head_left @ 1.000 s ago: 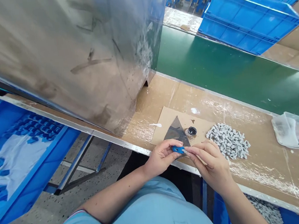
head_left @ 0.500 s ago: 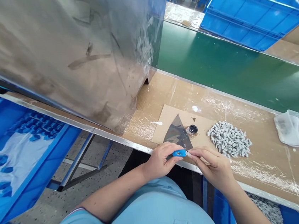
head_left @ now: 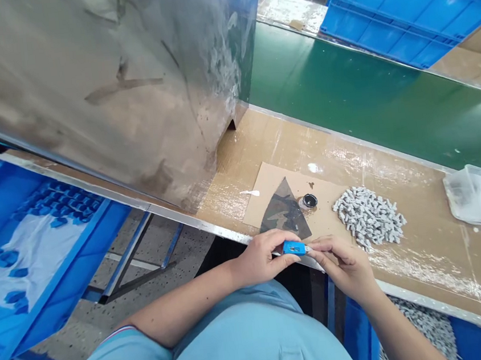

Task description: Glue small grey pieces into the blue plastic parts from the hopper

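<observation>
A small, blue, slotted rectangular plastic piece [head_left: 294, 248] sits pinched in the left hand [head_left: 261, 258] above the bench's [head_left: 434, 222] near edge. The right hand [head_left: 347, 263] pinches a tiny pale part [head_left: 308, 249] at its end. Work on this piece looks unfinished; many small, grey, stubby pieces [head_left: 369, 217] lie heaped beyond, apparently unused.

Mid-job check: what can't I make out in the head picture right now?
All in the head view:
Blue piece: underside turned out of sight.
Pale item: too small, partly covered by the right hand.
Jar: too small to tell how full it is.
Blue crate: far side cut off by the top edge.
</observation>
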The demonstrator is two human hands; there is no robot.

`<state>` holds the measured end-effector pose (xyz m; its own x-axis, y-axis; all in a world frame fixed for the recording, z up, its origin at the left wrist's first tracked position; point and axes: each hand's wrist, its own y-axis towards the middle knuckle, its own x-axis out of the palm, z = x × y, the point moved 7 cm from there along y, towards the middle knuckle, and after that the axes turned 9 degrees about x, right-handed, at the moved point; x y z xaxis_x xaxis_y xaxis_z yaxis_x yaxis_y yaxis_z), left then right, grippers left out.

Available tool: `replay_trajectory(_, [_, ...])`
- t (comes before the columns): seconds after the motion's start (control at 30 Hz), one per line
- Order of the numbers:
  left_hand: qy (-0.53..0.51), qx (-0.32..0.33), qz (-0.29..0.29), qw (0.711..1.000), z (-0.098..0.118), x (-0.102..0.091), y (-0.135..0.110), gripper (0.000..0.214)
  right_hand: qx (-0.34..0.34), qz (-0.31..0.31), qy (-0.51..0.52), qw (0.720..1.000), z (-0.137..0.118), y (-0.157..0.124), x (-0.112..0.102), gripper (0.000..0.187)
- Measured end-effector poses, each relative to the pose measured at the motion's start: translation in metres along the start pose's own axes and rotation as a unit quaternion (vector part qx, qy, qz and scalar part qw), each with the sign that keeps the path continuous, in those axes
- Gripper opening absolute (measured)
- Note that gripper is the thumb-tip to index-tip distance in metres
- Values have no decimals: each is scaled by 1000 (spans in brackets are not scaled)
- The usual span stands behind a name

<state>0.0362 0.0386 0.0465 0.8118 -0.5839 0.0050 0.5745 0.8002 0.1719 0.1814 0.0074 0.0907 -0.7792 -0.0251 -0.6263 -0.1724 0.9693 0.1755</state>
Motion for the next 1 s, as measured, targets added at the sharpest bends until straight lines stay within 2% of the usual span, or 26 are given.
replay_trajectory(0.1, [14, -17, -49, 999, -2, 2, 0, 18, 17, -1, -19, 1000, 1, 0, 0, 6])
replay_trajectory(0.27, [78, 21, -91, 993, 1, 5, -4, 14, 16, -104, -61, 993, -6, 2, 15, 19])
replay_trajectory(0.33, [89, 23, -104, 990, 1, 7, -6, 15, 2, -121, -64, 991, -10, 2, 17, 20])
replay_trajectory(0.47, [108, 13, -114, 988, -1, 10, -9, 21, -54, -86, -76, 992, -14, -5, 16, 15])
replay_trajectory(0.57, [129, 0, -141, 982, -6, 16, -13, 28, -94, -50, -85, 991, -16, -14, 18, 16])
replay_trajectory(0.67, [154, 1, -163, 975, -10, 22, -17, 33, -111, -27, -73, 991, -19, -19, 19, 18])
replay_trajectory(0.73, [176, 19, -164, 970, -12, 23, -19, 36, -94, -30, -49, 994, -19, -19, 20, 17])
replay_trajectory(0.9, [246, 99, -154, 952, -11, 25, -23, 40, -6, -83, 36, 996, -14, -13, 21, 23])
replay_trajectory(1.0, [252, 128, -146, 948, -8, 24, -23, 40, 4, -96, 59, 994, -14, -12, 20, 25])
